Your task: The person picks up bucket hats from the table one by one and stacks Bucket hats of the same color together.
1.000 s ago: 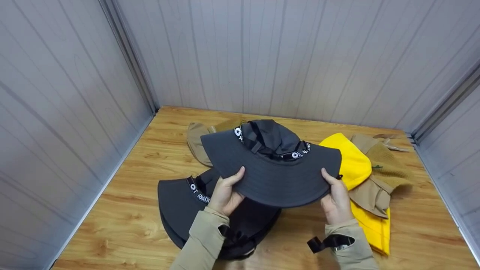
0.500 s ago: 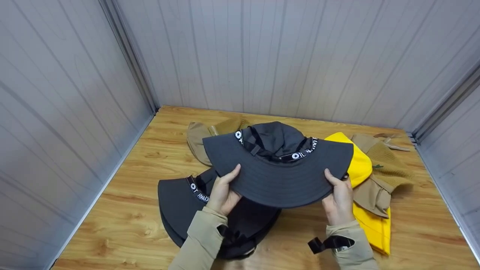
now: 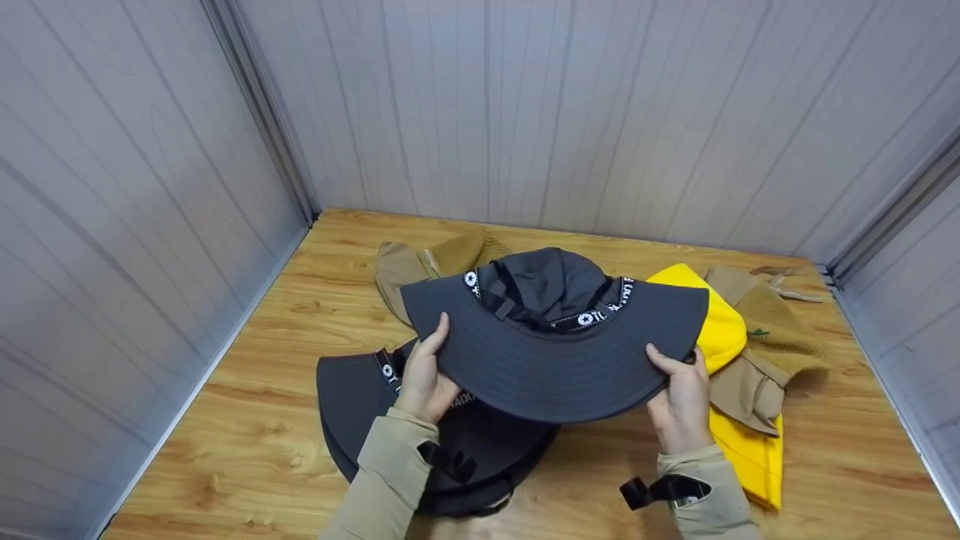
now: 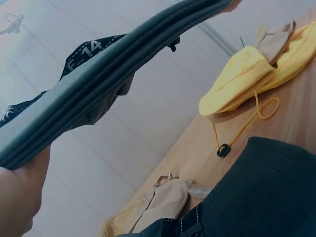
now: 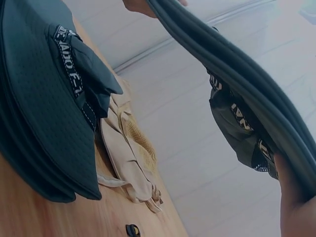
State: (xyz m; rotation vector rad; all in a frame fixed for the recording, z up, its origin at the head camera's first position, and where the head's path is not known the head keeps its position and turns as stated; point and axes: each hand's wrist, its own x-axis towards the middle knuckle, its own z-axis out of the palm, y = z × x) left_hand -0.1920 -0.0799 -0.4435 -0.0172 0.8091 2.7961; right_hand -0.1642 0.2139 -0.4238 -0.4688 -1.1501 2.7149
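Note:
Both hands hold up a folded dark grey sun hat (image 3: 555, 375) with a wide brim and a black-and-white lettered band. At the brim's left side my left hand (image 3: 426, 379) grips it, thumb on top and fingers beneath. Its right side is pinched by my right hand (image 3: 681, 397) in the same way. In the left wrist view the held hat's brim (image 4: 103, 74) shows edge-on in stacked layers. A second dark hat (image 3: 349, 420) of the same look lies below on the table, partly covered by my left hand and sleeve.
Yellow hats (image 3: 724, 337) and a tan hat with mesh (image 3: 784, 330) lie overlapped at the right. Another tan hat (image 3: 394, 274) sits behind the held one at the back left. Panelled walls (image 3: 525, 112) enclose the wooden table (image 3: 247, 420).
The held hat's brim has spread wider between the hands and dipped slightly. My left hand has shifted left and a little up; my right hand has moved slightly right.

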